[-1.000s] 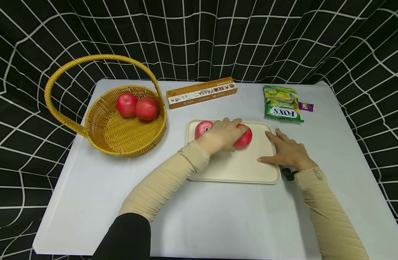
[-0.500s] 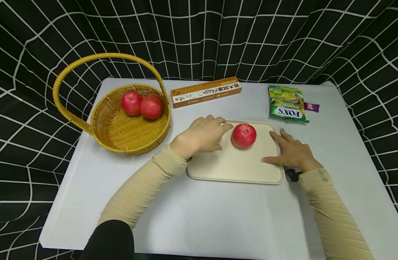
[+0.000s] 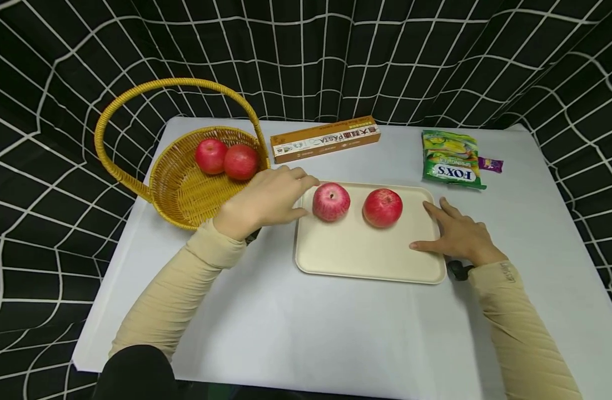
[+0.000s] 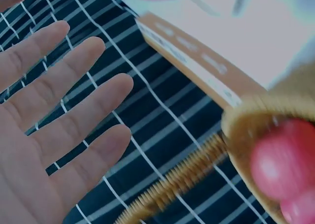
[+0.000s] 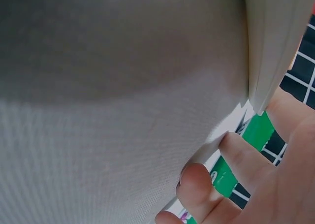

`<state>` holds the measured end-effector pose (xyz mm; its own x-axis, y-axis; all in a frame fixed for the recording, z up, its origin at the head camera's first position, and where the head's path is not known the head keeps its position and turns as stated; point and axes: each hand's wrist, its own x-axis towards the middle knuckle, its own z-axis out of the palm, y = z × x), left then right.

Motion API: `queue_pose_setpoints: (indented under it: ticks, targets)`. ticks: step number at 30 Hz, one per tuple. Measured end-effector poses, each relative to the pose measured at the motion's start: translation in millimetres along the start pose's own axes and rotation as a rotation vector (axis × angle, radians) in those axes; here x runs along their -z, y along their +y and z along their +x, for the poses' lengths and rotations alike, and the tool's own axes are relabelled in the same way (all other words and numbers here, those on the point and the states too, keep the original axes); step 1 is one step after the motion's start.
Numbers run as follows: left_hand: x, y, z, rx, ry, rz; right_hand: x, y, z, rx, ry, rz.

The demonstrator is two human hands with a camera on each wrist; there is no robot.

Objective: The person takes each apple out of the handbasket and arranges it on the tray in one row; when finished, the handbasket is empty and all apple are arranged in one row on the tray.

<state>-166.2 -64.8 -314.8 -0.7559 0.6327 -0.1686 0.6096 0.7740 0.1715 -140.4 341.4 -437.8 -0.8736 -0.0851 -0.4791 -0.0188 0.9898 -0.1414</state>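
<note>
The left hand [image 3: 265, 197] stood with its fingers extended and apart and held nothing. Just beyond its fingertips, the round pink-streaked apple [image 3: 331, 202] rested on the cream rectangular shallow-rimmed tray [image 3: 366, 253]; contact between hand and apple could not be confirmed. Farther to that hand's right sat the round deep-red apple [image 3: 383, 208], apart from the first. The right hand [image 3: 458, 233] was spread at the tray's near short side, thumb reaching over the rim, with no closed grip. Behind the left hand's wrist, the round yellow woven basket [image 3: 195, 197] contained two smooth red apples [image 3: 241, 162]. By judgement, each apple was firm, moderately weighty and liable to roll or bruise; its smooth skin could slip under a fingertip pinch. The recommended hold was across the widest girth, thumb opposing the fingers, pressure moderate. The tray appeared stiff and light, so probably prone to sliding; its short-side rims offered the best hold. The basket was judged best held by its tall arched handle.
</note>
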Motion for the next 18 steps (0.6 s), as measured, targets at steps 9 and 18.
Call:
queue_pose_setpoints:
  ticks: [9, 18]
  targets:
    - [9.1, -54.3, -19.3, 0.128, -0.032, -0.035, 1, 3, 0.3, 0.002, 0.004, 0.005]
    - [14.6, -100.0, -28.9, 0.232, -0.107, -0.083, 1, -1, -0.5, 0.006, 0.008, 0.013]
